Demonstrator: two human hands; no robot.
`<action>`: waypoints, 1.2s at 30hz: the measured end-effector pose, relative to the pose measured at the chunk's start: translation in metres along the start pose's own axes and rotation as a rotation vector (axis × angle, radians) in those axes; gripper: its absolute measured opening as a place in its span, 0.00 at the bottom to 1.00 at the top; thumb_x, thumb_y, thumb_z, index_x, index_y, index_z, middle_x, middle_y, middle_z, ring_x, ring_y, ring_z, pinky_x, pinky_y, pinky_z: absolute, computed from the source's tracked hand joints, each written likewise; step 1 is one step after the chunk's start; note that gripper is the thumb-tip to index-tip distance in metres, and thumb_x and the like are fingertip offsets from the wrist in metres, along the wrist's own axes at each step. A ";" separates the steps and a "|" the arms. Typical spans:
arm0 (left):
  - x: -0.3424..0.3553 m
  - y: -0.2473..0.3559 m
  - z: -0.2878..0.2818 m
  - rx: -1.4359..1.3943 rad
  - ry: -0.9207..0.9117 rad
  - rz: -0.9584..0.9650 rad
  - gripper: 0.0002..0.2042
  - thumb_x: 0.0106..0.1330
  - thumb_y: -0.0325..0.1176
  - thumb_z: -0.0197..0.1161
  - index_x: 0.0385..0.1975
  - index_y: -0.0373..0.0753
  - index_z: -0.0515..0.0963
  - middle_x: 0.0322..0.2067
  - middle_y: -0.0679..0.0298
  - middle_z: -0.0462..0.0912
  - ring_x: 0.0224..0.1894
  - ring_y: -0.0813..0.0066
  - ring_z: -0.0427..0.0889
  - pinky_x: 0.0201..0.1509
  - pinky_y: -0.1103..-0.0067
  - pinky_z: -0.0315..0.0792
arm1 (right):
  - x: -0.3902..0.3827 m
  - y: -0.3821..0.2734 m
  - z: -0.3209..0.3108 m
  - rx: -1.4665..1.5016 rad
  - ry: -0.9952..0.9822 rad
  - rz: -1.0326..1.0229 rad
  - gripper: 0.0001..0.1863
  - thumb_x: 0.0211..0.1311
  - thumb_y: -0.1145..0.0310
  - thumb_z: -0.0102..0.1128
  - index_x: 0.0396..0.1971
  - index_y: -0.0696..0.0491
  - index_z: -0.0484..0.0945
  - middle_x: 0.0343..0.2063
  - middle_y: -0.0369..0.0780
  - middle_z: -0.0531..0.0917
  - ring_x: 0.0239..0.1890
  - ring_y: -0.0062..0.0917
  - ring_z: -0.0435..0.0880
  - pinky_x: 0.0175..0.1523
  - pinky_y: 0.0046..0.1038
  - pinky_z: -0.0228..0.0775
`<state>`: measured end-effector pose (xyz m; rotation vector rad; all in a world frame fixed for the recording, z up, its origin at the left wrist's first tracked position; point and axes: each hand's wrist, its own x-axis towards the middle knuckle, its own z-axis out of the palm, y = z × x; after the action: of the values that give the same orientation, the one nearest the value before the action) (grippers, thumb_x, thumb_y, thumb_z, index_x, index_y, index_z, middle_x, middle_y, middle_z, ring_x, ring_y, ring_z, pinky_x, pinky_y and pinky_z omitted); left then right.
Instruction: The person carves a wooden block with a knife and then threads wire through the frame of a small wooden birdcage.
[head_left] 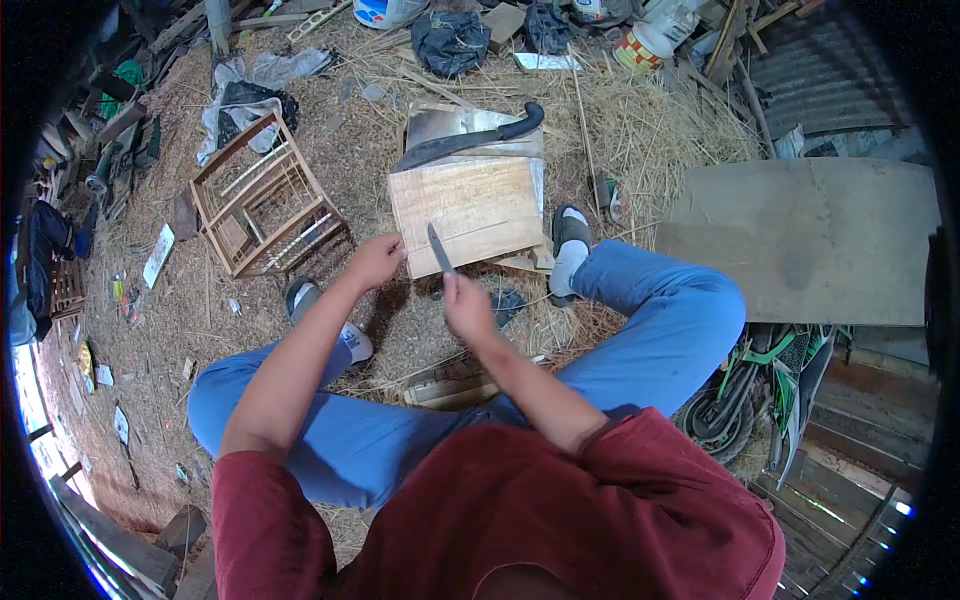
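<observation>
Wooden board (490, 195): biggest bit here, pale and flat, straight ahead of the person at 12 o'clock. Calling it the clock centre from here on. Thin dark line (490, 230) runs across its nearer half, no idea if it's drawn or cut.
Machete (450, 148): along the board's 12 o'clock edge, black handle out toward 1, curved blade tip back at about 10.
Black plastic bag (452, 43): crumpled, well apart from the board, also at 12.
Bucket (640, 50): white with a red and yellow pattern, way off between 1 and 2.
Right hand (468, 302): just off the 6 o'clock edge, fingers wrapped snug round the knife handle.
Left hand (377, 262): at 8, fingers bunched narrow right by the board's edge. Honestly can't tell if they're pinching it.
Knife (440, 248): blade over the board, tip aimed at 11. Can't tell how hard it's touching, if at all.
</observation>
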<state>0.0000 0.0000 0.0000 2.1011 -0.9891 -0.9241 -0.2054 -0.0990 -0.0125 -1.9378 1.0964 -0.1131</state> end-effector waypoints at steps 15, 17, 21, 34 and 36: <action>0.001 -0.022 0.008 -0.204 -0.078 -0.064 0.10 0.69 0.35 0.61 0.29 0.37 0.76 0.22 0.62 0.81 0.27 0.70 0.80 0.34 0.69 0.73 | -0.001 -0.018 -0.025 -0.047 -0.149 -0.051 0.23 0.76 0.51 0.46 0.32 0.56 0.80 0.28 0.55 0.83 0.35 0.54 0.83 0.41 0.49 0.74; 0.004 -0.007 0.011 -0.170 -0.097 -0.012 0.09 0.70 0.31 0.60 0.27 0.36 0.74 0.22 0.67 0.78 0.26 0.79 0.75 0.34 0.76 0.71 | 0.019 -0.001 -0.034 0.025 0.073 0.043 0.25 0.76 0.51 0.45 0.31 0.58 0.79 0.27 0.56 0.83 0.34 0.54 0.83 0.40 0.48 0.74; -0.001 -0.007 0.011 -0.114 -0.027 -0.091 0.09 0.69 0.31 0.61 0.26 0.37 0.74 0.21 0.67 0.79 0.27 0.79 0.76 0.33 0.77 0.71 | 0.024 -0.001 -0.037 0.022 0.118 0.076 0.25 0.76 0.52 0.44 0.32 0.60 0.78 0.27 0.57 0.82 0.34 0.57 0.82 0.39 0.50 0.72; -0.015 0.006 0.018 -0.160 0.078 -0.114 0.08 0.64 0.34 0.65 0.28 0.37 0.78 0.23 0.62 0.85 0.27 0.72 0.84 0.35 0.74 0.76 | -0.003 -0.004 -0.011 -0.130 0.017 -0.200 0.19 0.74 0.54 0.50 0.37 0.58 0.74 0.30 0.55 0.82 0.35 0.56 0.81 0.42 0.52 0.72; -0.016 0.005 0.020 -0.152 0.100 -0.129 0.08 0.64 0.34 0.65 0.28 0.37 0.78 0.23 0.62 0.85 0.27 0.72 0.84 0.34 0.74 0.76 | -0.007 -0.009 -0.006 -0.158 -0.005 -0.206 0.19 0.74 0.53 0.50 0.39 0.57 0.74 0.29 0.55 0.83 0.34 0.55 0.82 0.40 0.52 0.72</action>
<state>-0.0249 0.0058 -0.0019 2.0792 -0.7165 -0.9175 -0.2065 -0.0956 -0.0004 -2.1894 0.9233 -0.1370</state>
